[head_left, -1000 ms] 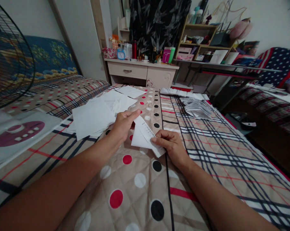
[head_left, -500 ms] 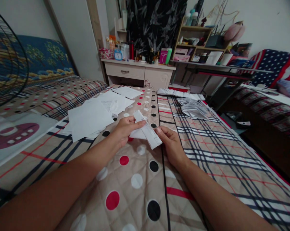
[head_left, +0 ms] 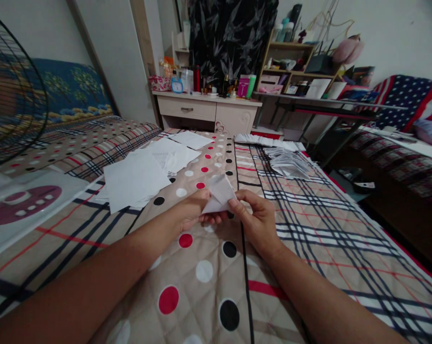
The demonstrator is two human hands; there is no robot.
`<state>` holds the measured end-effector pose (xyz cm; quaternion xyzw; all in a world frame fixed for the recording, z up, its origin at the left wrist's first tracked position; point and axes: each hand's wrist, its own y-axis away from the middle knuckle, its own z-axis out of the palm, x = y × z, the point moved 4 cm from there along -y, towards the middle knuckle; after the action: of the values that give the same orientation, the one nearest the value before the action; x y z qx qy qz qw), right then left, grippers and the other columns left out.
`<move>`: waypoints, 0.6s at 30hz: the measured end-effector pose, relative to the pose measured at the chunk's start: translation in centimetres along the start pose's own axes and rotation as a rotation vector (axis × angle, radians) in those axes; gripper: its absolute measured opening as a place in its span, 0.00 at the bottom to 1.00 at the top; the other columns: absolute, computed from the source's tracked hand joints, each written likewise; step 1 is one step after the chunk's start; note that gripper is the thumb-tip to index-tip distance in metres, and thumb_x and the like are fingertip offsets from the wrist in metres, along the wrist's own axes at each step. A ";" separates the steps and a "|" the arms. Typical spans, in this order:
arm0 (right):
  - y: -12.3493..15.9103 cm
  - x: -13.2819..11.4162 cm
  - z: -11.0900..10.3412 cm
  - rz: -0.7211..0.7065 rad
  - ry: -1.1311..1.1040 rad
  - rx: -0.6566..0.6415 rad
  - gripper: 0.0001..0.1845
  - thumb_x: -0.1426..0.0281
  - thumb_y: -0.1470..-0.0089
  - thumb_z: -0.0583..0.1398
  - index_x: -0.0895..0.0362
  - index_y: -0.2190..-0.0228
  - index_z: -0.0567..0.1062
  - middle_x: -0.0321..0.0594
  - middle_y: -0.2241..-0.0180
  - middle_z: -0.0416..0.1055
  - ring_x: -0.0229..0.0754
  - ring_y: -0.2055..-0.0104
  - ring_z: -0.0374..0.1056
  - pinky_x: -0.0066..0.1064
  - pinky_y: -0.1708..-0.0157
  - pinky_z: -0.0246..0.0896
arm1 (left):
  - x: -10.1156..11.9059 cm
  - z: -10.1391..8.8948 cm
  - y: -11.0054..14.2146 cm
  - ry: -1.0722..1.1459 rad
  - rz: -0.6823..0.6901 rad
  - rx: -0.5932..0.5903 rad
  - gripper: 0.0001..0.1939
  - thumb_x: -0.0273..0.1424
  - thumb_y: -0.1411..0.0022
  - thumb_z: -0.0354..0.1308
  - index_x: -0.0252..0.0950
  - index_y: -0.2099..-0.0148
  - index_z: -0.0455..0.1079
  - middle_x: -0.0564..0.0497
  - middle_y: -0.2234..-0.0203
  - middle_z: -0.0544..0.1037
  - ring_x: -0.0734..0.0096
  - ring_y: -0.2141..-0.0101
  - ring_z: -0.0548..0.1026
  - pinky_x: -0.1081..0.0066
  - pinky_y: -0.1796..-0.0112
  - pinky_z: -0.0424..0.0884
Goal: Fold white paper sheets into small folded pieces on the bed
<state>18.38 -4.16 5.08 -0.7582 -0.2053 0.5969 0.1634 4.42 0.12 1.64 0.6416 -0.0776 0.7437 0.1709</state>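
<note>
A folded sheet of white paper [head_left: 218,195] is held just above the bed, between my two hands. My left hand [head_left: 197,209] closes on its left side, with some fingers showing beneath it. At the right edge, my right hand [head_left: 255,215] pinches the paper between thumb and index finger. Loose white sheets [head_left: 135,179] lie overlapping on the bed to the left. Folded paper pieces [head_left: 289,163] sit in a stack to the right, and a long row of folded paper [head_left: 269,141] lies behind them.
The quilted bedspread [head_left: 205,248] has dots and plaid bands. On the left are a plastic bag [head_left: 26,200] with a purple print and a wire fan guard [head_left: 40,95]. A white dresser [head_left: 187,107] with bottles and a blue clock stands beyond the bed. Shelves [head_left: 290,71] rise at the back right.
The paper has been turned over and folded smaller; its printed strip no longer shows. My left hand has shifted partly under it, while my right hand keeps to the right edge.
</note>
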 end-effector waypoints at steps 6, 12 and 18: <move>-0.6 1.6 -0.4 0.152 0.079 -0.081 0.14 0.62 0.44 0.60 0.58 0.74 0.76 0.35 0.78 0.68 0.36 0.75 0.60 0.27 0.75 0.51 | 1.5 -2.1 -0.9 0.275 0.012 0.136 0.25 0.52 0.44 0.57 0.33 0.61 0.75 0.43 0.71 0.79 0.68 0.74 0.75 0.71 0.74 0.70; -1.5 2.5 -1.2 0.159 0.336 -0.148 0.15 0.60 0.44 0.59 0.58 0.70 0.80 0.39 0.76 0.74 0.40 0.74 0.65 0.29 0.75 0.51 | 5.2 -3.1 0.2 -0.405 0.544 0.182 0.16 0.43 0.46 0.64 0.38 0.61 0.79 0.46 0.64 0.80 0.63 0.60 0.74 0.68 0.58 0.67; -1.3 1.4 -1.1 -0.041 0.592 -0.178 0.16 0.61 0.41 0.56 0.55 0.68 0.81 0.40 0.75 0.76 0.40 0.74 0.68 0.30 0.72 0.52 | 5.3 -0.3 1.0 -1.066 0.809 0.056 0.08 0.38 0.46 0.66 0.45 0.62 0.79 0.50 0.67 0.81 0.61 0.60 0.72 0.60 0.53 0.59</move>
<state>19.59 -2.34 4.75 -0.9062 -0.2153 0.3264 0.1609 3.15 0.12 6.92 0.8458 -0.3664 0.3324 -0.1997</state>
